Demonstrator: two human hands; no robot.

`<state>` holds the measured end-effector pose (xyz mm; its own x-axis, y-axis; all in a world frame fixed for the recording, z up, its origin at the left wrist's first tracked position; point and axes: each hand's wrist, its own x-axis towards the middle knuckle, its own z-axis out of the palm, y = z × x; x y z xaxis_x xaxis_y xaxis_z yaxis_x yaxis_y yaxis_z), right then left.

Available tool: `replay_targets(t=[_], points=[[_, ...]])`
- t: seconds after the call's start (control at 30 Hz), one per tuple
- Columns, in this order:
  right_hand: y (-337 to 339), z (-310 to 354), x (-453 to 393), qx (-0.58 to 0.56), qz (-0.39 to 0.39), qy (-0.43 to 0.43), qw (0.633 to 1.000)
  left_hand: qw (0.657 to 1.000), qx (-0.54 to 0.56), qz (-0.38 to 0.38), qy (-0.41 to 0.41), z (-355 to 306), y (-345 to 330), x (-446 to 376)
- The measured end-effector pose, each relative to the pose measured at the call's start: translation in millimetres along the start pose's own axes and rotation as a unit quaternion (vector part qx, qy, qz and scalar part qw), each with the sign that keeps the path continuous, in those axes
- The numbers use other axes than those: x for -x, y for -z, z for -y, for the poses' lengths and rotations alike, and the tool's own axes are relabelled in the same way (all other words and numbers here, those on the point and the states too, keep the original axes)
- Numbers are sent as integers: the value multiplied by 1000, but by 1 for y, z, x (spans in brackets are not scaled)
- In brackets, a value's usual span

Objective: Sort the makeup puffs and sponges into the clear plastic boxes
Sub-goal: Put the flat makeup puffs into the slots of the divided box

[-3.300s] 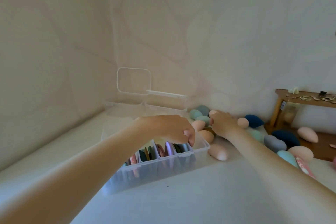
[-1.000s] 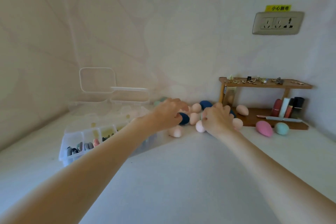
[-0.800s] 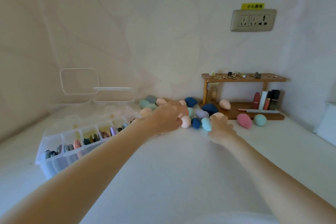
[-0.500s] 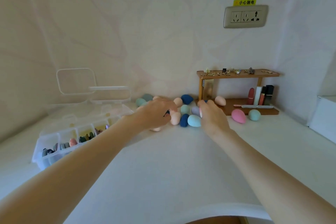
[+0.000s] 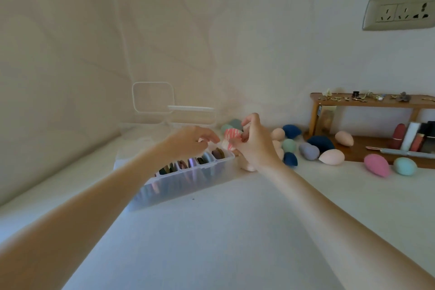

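A clear plastic box (image 5: 186, 181) with a row of compartments stands on the white table, several flat puffs upright in it. My right hand (image 5: 255, 146) holds pink-and-white striped puffs (image 5: 231, 135) just above the box's right end. My left hand (image 5: 188, 141) hovers over the box's back part with fingers curled; whether it holds anything is hidden. Egg-shaped sponges lie to the right: a dark blue sponge (image 5: 320, 143), a grey-purple sponge (image 5: 308, 151), a peach sponge (image 5: 332, 157), a pink sponge (image 5: 376, 165).
The box's clear lid (image 5: 153, 97) stands open against the wall behind. A wooden shelf (image 5: 367, 101) at the right carries small trinkets, with lipsticks (image 5: 397, 135) under it. A wall socket (image 5: 400, 13) is above. A teal sponge (image 5: 404, 166) lies near the shelf.
Both hands left the sponge pile and moved left to the box. My right hand now holds striped puffs. The view has swung back left toward the box.
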<state>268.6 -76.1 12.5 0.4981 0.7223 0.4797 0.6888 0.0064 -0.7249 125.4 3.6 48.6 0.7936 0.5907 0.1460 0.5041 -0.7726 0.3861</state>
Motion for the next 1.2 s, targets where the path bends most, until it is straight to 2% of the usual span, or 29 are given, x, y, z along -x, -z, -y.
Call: replay_targets(t=[0.1,0.17,0.43,0.63,0.8,1.0,1.2], points=[[-9,1,0,54,19,38,998,996,-49,72,-11,3,-5,2],[-11,2,-1,68,20,63,995,994,-64,90,-16,5,-11,-3],[-14,-1,-3,74,-26,108,991,988,-141,48,-46,14,-14,-15],[-16,0,-1,34,-70,116,990,961,-260,72,-67,11,-12,-19],[-21,-9,5,20,-76,137,987,957,-273,66,-80,11,-15,-22],[-20,-27,8,-8,-102,110,989,947,-306,48,-81,12,-21,-20],[-20,-21,5,14,-89,155,984,947,-307,43,-81,12,-21,-19]])
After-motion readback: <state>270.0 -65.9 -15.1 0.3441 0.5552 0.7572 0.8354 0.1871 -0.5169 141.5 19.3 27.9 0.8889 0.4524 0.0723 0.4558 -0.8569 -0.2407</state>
